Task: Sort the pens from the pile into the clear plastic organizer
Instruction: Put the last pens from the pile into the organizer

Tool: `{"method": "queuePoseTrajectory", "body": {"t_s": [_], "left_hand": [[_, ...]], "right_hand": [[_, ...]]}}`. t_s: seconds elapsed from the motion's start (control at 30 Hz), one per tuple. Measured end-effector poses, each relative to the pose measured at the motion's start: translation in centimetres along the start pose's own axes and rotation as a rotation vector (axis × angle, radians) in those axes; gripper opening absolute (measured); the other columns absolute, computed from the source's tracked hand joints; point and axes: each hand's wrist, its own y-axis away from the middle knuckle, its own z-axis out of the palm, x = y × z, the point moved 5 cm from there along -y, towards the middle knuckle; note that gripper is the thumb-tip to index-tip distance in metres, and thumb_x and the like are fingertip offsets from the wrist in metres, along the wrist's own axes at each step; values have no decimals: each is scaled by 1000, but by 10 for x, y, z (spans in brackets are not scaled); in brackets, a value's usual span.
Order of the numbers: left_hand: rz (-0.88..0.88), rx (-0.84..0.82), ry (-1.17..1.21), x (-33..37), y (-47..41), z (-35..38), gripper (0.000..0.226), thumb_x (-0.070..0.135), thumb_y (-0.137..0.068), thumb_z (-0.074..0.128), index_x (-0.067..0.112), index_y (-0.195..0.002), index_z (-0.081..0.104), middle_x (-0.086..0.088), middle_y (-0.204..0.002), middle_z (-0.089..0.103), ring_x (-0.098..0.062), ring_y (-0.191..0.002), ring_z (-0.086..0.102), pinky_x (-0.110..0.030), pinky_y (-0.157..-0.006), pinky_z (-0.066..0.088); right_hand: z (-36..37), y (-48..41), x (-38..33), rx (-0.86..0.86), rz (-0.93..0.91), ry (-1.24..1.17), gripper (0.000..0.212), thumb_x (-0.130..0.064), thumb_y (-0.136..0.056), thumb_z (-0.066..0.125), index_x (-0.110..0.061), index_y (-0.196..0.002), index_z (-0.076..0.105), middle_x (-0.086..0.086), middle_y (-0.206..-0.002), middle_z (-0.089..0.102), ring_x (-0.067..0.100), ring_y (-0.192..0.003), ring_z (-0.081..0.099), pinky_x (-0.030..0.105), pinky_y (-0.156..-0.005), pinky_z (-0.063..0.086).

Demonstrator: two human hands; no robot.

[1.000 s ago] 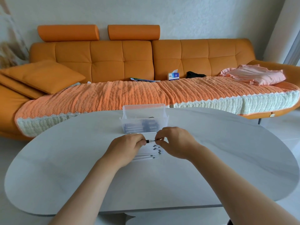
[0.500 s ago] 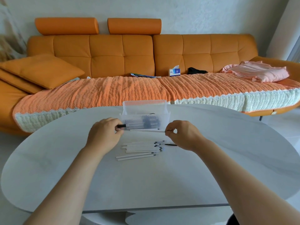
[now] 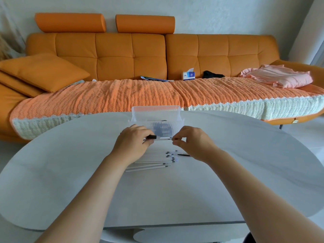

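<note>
1. The person is holding one pen (image 3: 163, 138) level between both hands. The left hand (image 3: 133, 144) is wrapping its grip round the black-capped end. The right hand (image 3: 194, 143) is pinching the opposite tip in a narrow grip of thumb and fingertip.
2. The pen is hanging above the bench (image 3: 228, 172), just short of the clear plastic organizer (image 3: 156, 111), which is standing just beyond both grips.
3. Dark shapes are showing through the organizer's ribbed front wall, so some pens are probably sitting inside already. How many cannot be told.
4. A pile of white pens (image 3: 152, 161) is lying just below the grips on the person's side, partly hidden by the left hand.
5. A thin dark piece (image 3: 183, 155) is lying beneath the right grip, too small to identify.
6. The task is looking partway done: the held pen is not yet going in, and the whole pile is waiting.
</note>
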Motion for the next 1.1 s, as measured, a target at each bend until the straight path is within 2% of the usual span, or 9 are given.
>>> {"method": "queuePoseTrajectory", "body": {"t_s": [0.1, 0.2, 0.3, 0.37, 0.5, 0.6, 0.73, 0.87, 1.1], "left_hand": [[-37, -28, -9, -3, 0, 6, 9, 31, -88, 66, 30, -96, 70, 14, -88, 62, -13, -90, 53, -33, -75, 45], [-68, -58, -19, -5, 0, 14, 10, 32, -88, 65, 30, -96, 71, 12, -90, 63, -15, -92, 53, -33, -75, 46], [-88, -113, -41, -5, 0, 23, 13, 34, -91, 61, 28, -99, 70, 11, -92, 63, -16, -93, 52, -29, -72, 41], [-102, -166, -59, -5, 0, 29, 15, 35, -93, 57, 27, -101, 69, 10, -94, 62, -16, -97, 52, -28, -73, 40], [-132, -220, -48, -6, -1, 36, 18, 37, -94, 56, 28, -105, 67, 11, -98, 58, -15, -102, 49, -29, -74, 41], [-149, -233, -13, -7, -1, 37, 17, 38, -93, 57, 30, -105, 67, 11, -100, 58, -12, -105, 48, -30, -78, 44], [-149, -240, 9, -8, 1, 35, 19, 38, -93, 57, 30, -108, 67, 11, -100, 58, -12, -106, 49, -33, -81, 46], [-132, -228, 11, -11, 3, 30, 21, 37, -95, 54, 30, -108, 68, 9, -101, 60, -15, -105, 51, -35, -82, 48], [-115, -249, 44, -15, 7, 25, 21, 37, -96, 53, 28, -109, 68, 8, -103, 59, -15, -102, 52, -37, -82, 49]], "right_hand": [[-8, 1, 17, 33, 94, -11, 17, -32, -93, 66, -28, -106, 75, -12, -98, 59, 4, -77, 55, 25, -71, 44], [-10, 4, 30, -26, 187, -4, 23, -30, -93, 65, -29, -115, 71, -11, -100, 61, 8, -82, 56, 23, -70, 42], [-6, 9, 38, -120, 273, 27, 15, -33, -90, 68, -30, -104, 66, -10, -96, 65, 7, -71, 58, 24, -61, 46], [-4, 9, 41, -133, 292, 53, 10, -35, -87, 70, -29, -95, 67, -11, -95, 65, 8, -73, 59, 25, -60, 46], [-3, 7, 39, -157, 257, 110, 9, -35, -88, 69, -29, -95, 72, -12, -96, 62, 9, -81, 56, 22, -60, 42], [-3, 5, 34, -164, 212, 144, 19, -40, -91, 64, -31, -108, 69, -12, -103, 62, 10, -88, 57, 27, -73, 49], [1, -7, 15, -89, 82, 198, 24, -33, -99, 53, -34, -120, 65, -14, -119, 61, 8, -88, 55, 26, -75, 44], [14, -22, -1, -90, -14, 287, 30, -33, -101, 49, -37, -129, 61, -14, -134, 59, 15, -116, 58, 30, -91, 47], [38, -40, -12, -164, -47, 472, 33, -33, -104, 44, -37, -134, 57, -9, -133, 59, 19, -114, 59, 31, -84, 49]]}}
